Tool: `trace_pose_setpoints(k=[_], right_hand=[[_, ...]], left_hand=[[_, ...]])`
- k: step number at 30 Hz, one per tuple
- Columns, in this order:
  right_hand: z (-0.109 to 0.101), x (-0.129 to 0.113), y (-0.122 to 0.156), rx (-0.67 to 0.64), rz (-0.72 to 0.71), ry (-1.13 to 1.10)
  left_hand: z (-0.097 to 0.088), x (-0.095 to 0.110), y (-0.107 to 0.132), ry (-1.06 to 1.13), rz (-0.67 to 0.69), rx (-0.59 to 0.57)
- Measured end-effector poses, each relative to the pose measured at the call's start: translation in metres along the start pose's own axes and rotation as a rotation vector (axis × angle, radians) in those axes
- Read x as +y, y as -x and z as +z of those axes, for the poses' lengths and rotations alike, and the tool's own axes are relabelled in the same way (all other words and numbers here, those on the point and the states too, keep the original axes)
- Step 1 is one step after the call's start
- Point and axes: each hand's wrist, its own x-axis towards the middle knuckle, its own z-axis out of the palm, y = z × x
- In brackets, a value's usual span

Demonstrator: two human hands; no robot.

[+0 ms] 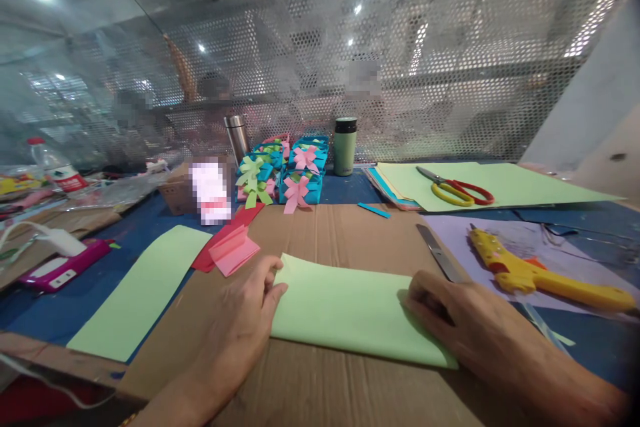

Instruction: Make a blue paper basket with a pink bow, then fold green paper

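Cardboard point(330, 233) is overlying the blue surface point(131, 239) before a perforated screen point(280, 60); on it, the left hand point(247, 303) is pinching green paper point(345, 310), the right hand point(463, 313) is touching its other end, grip unclear.

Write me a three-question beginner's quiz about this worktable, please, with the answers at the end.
1. True or false: the scissors lie on a light-green sheet.
2. Fill in: the yellow glue gun rests on a ____ sheet of paper.
3. Which touches the green paper between the hands? A) left hand only B) right hand only C) both

Key: 1 true; 2 purple; 3 C
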Motion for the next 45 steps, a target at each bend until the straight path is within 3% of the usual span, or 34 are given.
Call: trace_pose_setpoints(k=[5,11,19,36,42,45], right_hand=[[0.0,0.001,0.0,0.009,-0.016,-0.028],[0.005,0.006,-0.001,0.009,-0.004,-0.016],[0.003,0.007,0.0,-0.063,0.025,0.005],[0.003,0.007,0.0,0.013,-0.006,-0.104],[0.002,0.005,0.0,0.013,-0.003,-0.107],[-0.002,0.0,0.003,0.019,0.004,-0.118]], left_hand=[[-0.003,0.01,-0.005,-0.101,-0.081,-0.078],[-0.004,0.015,-0.006,-0.188,-0.08,-0.161],[0.005,0.009,-0.002,-0.249,-0.042,-0.101],[0.003,0.005,0.003,-0.204,0.018,-0.044],[-0.001,0.008,0.001,-0.251,0.01,-0.117],[0.001,0.003,0.001,-0.255,0.048,-0.095]])
